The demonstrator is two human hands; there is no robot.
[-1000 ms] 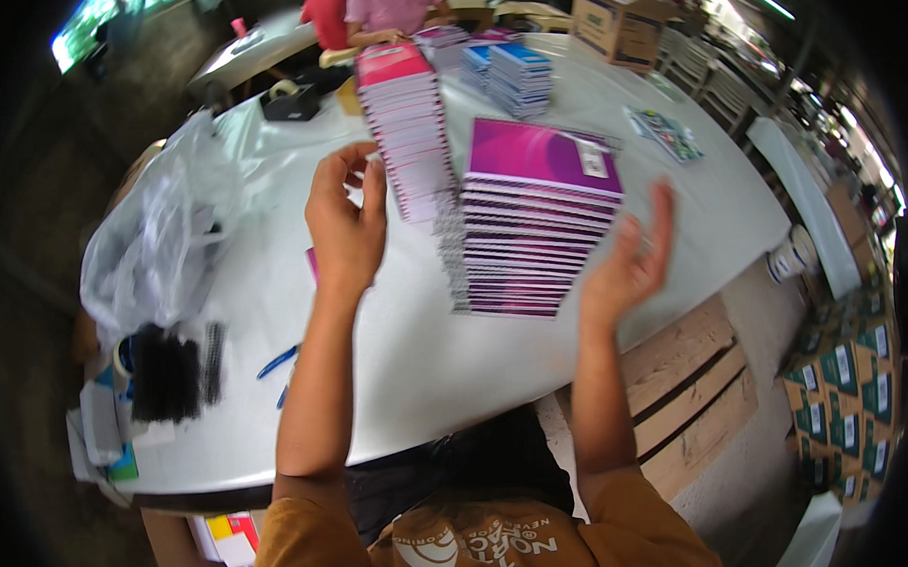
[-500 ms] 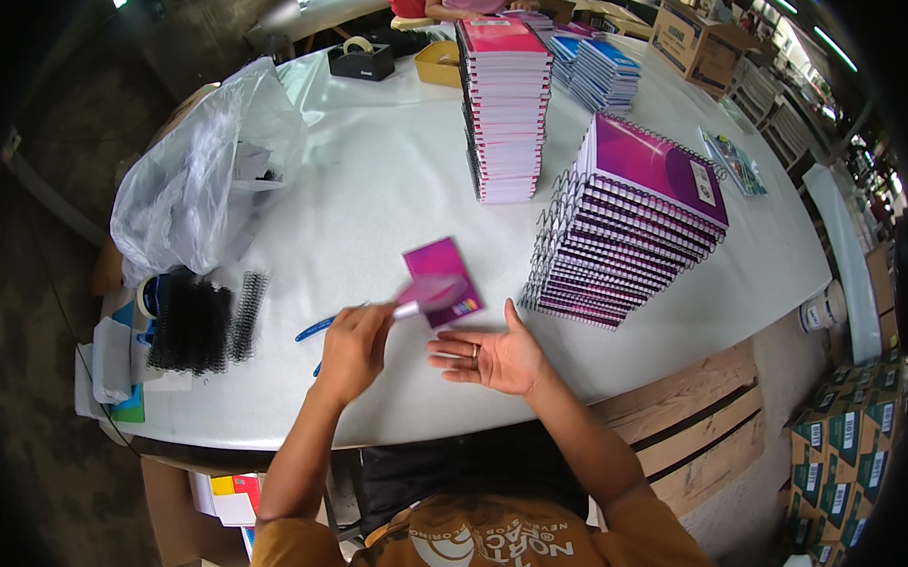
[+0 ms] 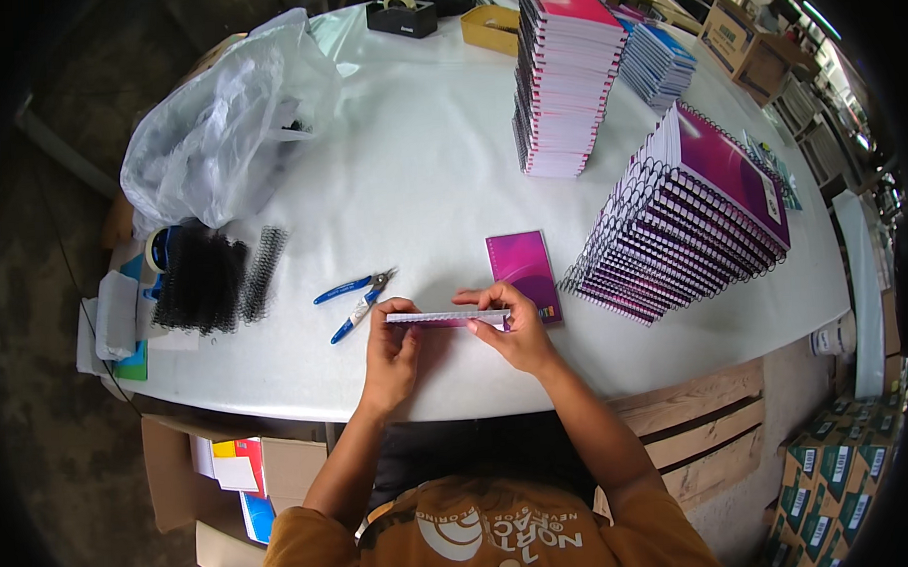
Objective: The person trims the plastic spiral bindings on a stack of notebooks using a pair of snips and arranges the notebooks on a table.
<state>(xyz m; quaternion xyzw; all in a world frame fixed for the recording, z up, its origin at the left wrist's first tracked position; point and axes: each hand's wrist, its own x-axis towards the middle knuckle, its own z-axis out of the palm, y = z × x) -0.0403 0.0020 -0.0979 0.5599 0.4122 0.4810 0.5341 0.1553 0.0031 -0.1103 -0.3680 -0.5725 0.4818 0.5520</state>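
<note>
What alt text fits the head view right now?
The left hand and right hand hold a thin purple notepad edge-on over a white table. Blue-handled cutters lie left, a purple booklet right; spiral notebook stacks stand beyond.

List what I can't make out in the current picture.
Head view: cover design of the held booklet, tilted nearly edge-on.
Head view: contents of the plastic bag, behind cloudy film.
Head view: part of the blue stack, hidden by the red stack.
Head view: part of the carton pile, cut off at the rim.
</note>
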